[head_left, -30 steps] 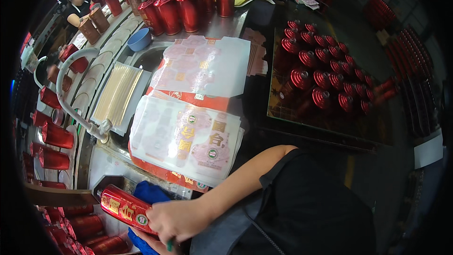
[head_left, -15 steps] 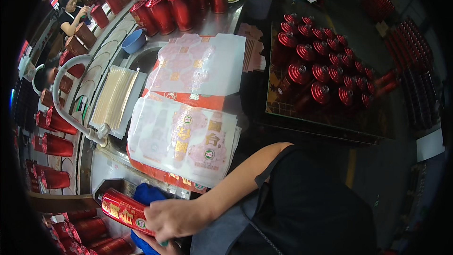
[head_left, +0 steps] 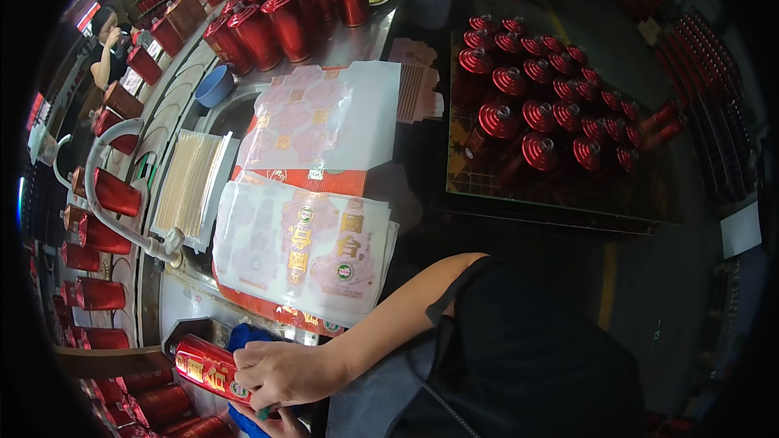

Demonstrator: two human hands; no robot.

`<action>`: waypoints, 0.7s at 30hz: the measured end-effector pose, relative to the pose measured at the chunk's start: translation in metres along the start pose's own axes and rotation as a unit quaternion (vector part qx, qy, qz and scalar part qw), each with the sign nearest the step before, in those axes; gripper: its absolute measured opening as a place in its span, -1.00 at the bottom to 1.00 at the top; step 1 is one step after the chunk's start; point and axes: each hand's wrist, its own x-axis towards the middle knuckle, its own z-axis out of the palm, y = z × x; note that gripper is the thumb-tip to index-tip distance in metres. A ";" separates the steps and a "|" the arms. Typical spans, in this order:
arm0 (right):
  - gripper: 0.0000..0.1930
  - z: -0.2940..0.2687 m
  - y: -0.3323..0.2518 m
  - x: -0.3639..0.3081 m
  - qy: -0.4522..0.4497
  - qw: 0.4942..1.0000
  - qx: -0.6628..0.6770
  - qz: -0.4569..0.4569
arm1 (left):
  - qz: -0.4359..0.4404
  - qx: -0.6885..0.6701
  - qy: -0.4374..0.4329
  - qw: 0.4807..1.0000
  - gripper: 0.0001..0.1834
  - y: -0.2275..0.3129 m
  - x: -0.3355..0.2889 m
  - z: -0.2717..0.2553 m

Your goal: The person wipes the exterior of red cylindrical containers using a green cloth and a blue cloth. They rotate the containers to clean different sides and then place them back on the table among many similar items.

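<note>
A shiny red bottle (head_left: 201, 363) with gold lettering and a small round green-and-white mark lies on its side at the lower left, its neck pointing left. My right hand (head_left: 280, 371) is closed over its near end, fingers bent against the printed side. Below it, partly hidden, my left hand (head_left: 274, 423) grips the bottle's base from underneath. A small green bit (head_left: 264, 413) shows by the right fingertips; I cannot make out what it is. Blue cloth (head_left: 248, 336) lies behind the bottle and under my left hand.
Printed transfer sheets (head_left: 264, 235) lie stacked beside a grey curved tap (head_left: 101, 166) and a pack of cream strips (head_left: 188, 186). A blue bowl (head_left: 214, 86) stands beyond. Red bottles fill a right-hand table (head_left: 479, 195) and the left conveyor (head_left: 166, 134). A co-worker (head_left: 105, 49) is at far left.
The whole view has shifted slightly. My right hand has slid a little along the bottle toward its neck. The co-worker's hand has risen.
</note>
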 end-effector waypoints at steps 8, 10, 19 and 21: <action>-0.94 0.004 -0.011 0.003 -0.005 1.000 0.013 -0.021 | -0.014 0.000 0.014 1.000 0.09 -0.028 -0.011 -0.012; -0.94 -0.002 -0.007 0.002 -0.005 0.999 -0.031 -0.008 | -0.011 -0.009 -0.004 1.000 0.10 -0.036 -0.005 -0.011; -0.97 0.004 -0.012 -0.003 0.004 0.999 -0.053 -0.001 | -0.004 0.019 0.004 1.000 0.04 -0.047 -0.004 -0.015; -0.99 0.007 -0.010 -0.005 -0.001 0.998 -0.059 0.000 | -0.017 0.034 -0.002 0.999 0.04 -0.037 -0.004 -0.013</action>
